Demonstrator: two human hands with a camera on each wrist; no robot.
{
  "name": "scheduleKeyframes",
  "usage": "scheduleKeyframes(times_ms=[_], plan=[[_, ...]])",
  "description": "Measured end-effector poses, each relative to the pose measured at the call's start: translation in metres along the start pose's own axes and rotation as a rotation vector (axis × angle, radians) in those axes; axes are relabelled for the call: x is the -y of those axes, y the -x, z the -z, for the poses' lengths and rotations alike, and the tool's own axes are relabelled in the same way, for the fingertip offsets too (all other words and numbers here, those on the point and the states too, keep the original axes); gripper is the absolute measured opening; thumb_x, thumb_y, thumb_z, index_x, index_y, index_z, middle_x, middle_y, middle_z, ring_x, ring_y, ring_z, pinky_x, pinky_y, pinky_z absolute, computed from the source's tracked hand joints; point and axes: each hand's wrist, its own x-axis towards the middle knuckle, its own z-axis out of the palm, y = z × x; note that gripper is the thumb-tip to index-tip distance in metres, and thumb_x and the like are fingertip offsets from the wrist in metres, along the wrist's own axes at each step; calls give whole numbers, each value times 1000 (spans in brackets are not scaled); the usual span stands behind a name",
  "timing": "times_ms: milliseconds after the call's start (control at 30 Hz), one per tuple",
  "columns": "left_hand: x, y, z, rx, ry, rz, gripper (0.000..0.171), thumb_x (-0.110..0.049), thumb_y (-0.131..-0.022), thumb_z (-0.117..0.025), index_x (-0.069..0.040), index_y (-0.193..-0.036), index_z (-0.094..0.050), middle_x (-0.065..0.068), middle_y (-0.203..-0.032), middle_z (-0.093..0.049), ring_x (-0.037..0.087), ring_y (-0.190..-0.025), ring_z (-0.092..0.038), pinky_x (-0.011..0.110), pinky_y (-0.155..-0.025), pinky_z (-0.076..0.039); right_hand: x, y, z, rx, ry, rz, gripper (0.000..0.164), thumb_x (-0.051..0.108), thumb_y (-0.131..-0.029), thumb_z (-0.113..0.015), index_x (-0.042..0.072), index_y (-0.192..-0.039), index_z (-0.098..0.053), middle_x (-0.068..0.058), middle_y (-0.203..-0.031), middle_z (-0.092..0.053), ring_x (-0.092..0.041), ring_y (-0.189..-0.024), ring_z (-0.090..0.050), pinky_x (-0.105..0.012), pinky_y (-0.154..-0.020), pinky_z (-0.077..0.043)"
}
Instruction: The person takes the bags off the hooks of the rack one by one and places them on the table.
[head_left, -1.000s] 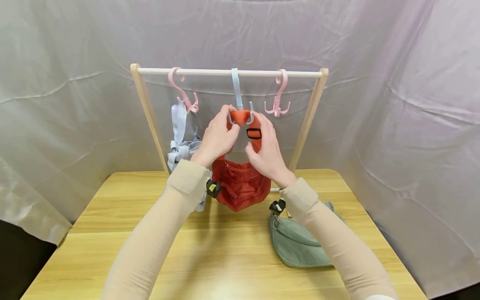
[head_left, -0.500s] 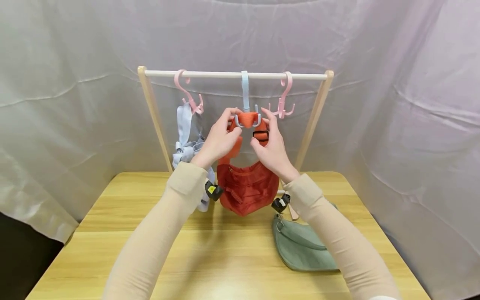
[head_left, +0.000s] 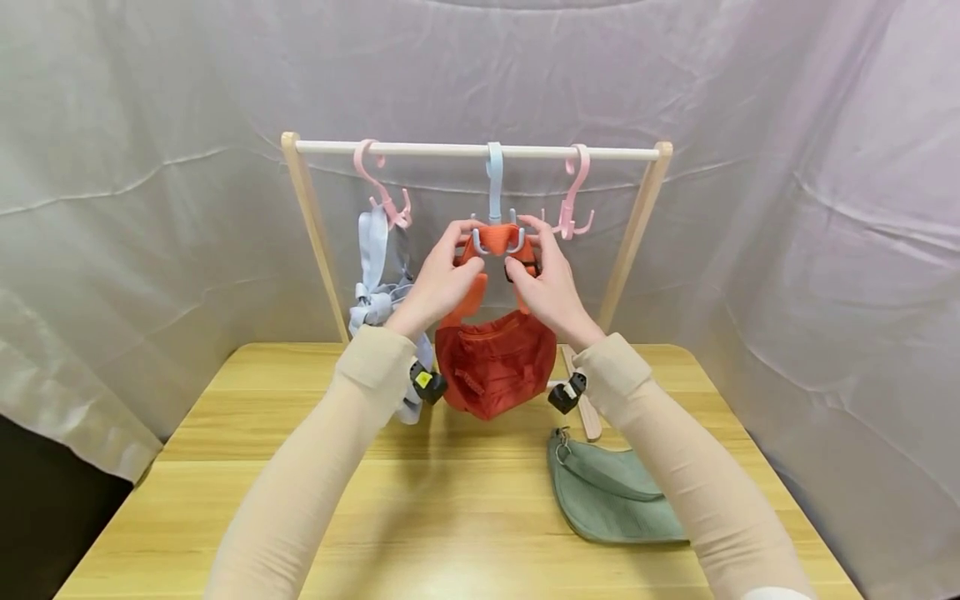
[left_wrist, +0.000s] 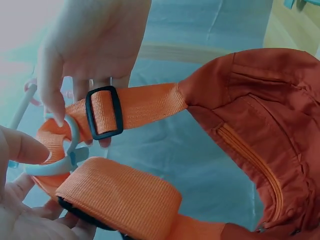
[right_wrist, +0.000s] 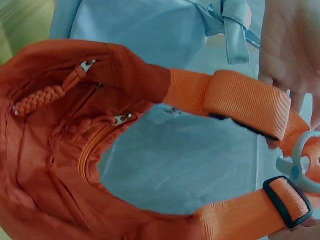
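Note:
A red shoulder bag [head_left: 495, 367] hangs by its orange webbing strap [head_left: 497, 240] from the pronged light-blue hook [head_left: 495, 183] at the middle of the rail. On the strap's left side my left hand [head_left: 438, 287] holds the webbing, thumb in front and fingers behind. Opposite it, my right hand [head_left: 551, 287] pinches the strap beside its black slide buckle [left_wrist: 90, 117]. In the left wrist view, both thumbs lie close to the hook's prongs [left_wrist: 72, 132]. The strap's folded, doubled part [right_wrist: 247, 102] shows in the right wrist view.
A white rail [head_left: 420, 150] on wooden legs carries two pink hooks, one each side. A pale-blue bag [head_left: 372, 304] hangs from the left one; the right pink hook [head_left: 567, 200] is bare. A green bag [head_left: 615, 504] lies on the wooden table [head_left: 465, 525].
The view has shifted, so the rack sits farther right. My right thumb has moved in over the strap by the buckle. The red bag has swung slightly; its strap stays on the hook.

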Motion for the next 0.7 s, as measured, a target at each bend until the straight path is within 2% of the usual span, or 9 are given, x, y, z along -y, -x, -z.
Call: scheduleKeyframes(times_ms=[100,233,333,500,600,700], plan=[[2,1,-1,-3,10,6,49,-11,-95,-49,-17,-144,-44,15,-134,-56,30,-109,-60,42,-98,-47,-1,-2,-1,0,13,0,45,17,-100,-58,15,-144,-46,-15,-115,-64,-24,-87,-61,-28,-76,-49],[5,0,-1,8,6,10,50,-9,-96,-50,-14,-145,-42,17,-120,-59,29,-102,-59,37,-92,-46,-2,-6,-5,8,1,-5,37,25,-102,-58,15,-137,-52,-11,-97,-62,-26,-78,-59,-25,-68,-47],[6,-1,-2,29,41,5,51,-6,-96,-49,-11,-146,-39,19,-122,-59,31,-103,-62,36,-93,-48,-2,-8,-7,27,-49,-20,36,25,-103,-56,12,-136,-52,-14,-99,-64,-31,-83,-64,-24,-72,-50],[9,-1,-5,54,98,1,50,-3,-97,-48,-10,-146,-37,21,-131,-58,36,-106,-66,40,-97,-52,-5,-11,-9,39,-137,-64,32,21,-106,-49,6,-134,-51,-22,-114,-65,-38,-93,-69,-31,-82,-57],[10,-1,-6,72,104,9,49,-4,-98,-48,-11,-146,-38,18,-130,-58,36,-106,-67,42,-97,-53,-7,-11,-9,27,-156,-79,29,19,-107,-46,4,-132,-51,-22,-113,-66,-35,-90,-70,-29,-80,-58],[10,0,-5,82,107,18,48,-5,-100,-47,-11,-146,-38,17,-129,-58,36,-105,-68,42,-96,-54,-9,-11,-10,15,-158,-77,28,19,-107,-47,4,-130,-53,-23,-107,-66,-26,-79,-70,-25,-75,-58]])
